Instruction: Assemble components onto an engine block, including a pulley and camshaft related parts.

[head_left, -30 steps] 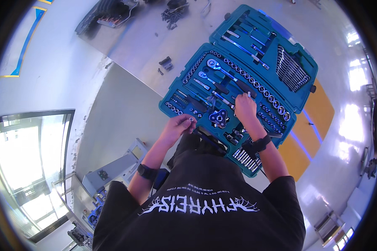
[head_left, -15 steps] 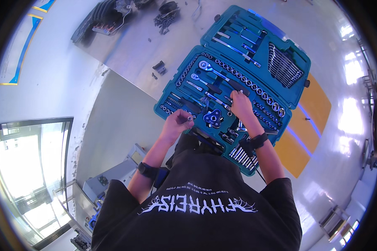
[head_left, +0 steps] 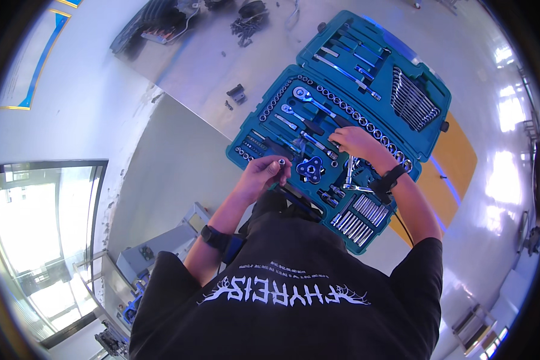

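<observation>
Head view: I read the clock with twelve at the top and the three-lobed tool (head_left: 310, 170) as its centre.
Left hand: at nine o'clock, this hand (head_left: 263, 174) has thumb and fingers pinched together on a small socket, just off the tool.
Small socket: it (head_left: 281, 162) sits at the fingertips with its ring end showing, above the near edge of the teal case (head_left: 246, 131).
Right hand: at two o'clock, well apart from the left, this hand (head_left: 355, 141) bends palm-down over the tray, its fingers near the end of a chrome extension bar (head_left: 318, 144); I can't tell whether they grip anything.
Ratchets: the large ratchet (head_left: 303, 94) lies at twelve, the smaller ratchet (head_left: 288, 109) at eleven.
Sockets: a row of round sockets (head_left: 354, 112) curves through one o'clock; long sockets (head_left: 351, 225) lie between four and five.
Pinch: to my eye, a light hold on the socket's wall serves best, ring uncovered, so its size can be judged.
Reach: fingertips lowered straight into the tray, wrist raised, should avoid nudging neighbouring pieces; the strap on that wrist (head_left: 393, 177) could snag the chrome bars (head_left: 349, 177) at three.
</observation>
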### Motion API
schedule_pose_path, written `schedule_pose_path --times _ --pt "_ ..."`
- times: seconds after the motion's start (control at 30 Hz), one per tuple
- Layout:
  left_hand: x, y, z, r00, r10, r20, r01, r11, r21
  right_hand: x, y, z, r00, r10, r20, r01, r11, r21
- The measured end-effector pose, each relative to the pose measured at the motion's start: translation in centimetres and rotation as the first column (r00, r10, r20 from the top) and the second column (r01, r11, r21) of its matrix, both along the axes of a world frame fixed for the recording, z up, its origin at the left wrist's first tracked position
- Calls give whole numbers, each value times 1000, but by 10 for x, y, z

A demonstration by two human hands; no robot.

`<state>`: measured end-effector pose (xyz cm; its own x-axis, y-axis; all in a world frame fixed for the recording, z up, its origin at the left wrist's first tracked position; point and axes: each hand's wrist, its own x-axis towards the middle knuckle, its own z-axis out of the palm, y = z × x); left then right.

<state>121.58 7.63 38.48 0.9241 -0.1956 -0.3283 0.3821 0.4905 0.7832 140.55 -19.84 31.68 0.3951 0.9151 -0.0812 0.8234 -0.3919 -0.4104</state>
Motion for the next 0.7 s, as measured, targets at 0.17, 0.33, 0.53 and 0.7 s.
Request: schedule_pose_path --times 0.17,0.33,0.53,0.7 --pt "0 5 -1 1000 -14 13 16 982 -188 -6 -8 2 981 85 173 -100 992 80" --pt "4 2 -7 999 -1 -37 -10 952 -307 -16 -10 -12 968 3 249 -36 991 131" --pt "7 7 -14 987 36 -157 -88 936 -340 -7 -2 2 1000 4 30 -8 993 114" --pt "10 9 -16 937 26 -350 -95 979 -182 -3 10 11 994 71 87 -65 995 -75"
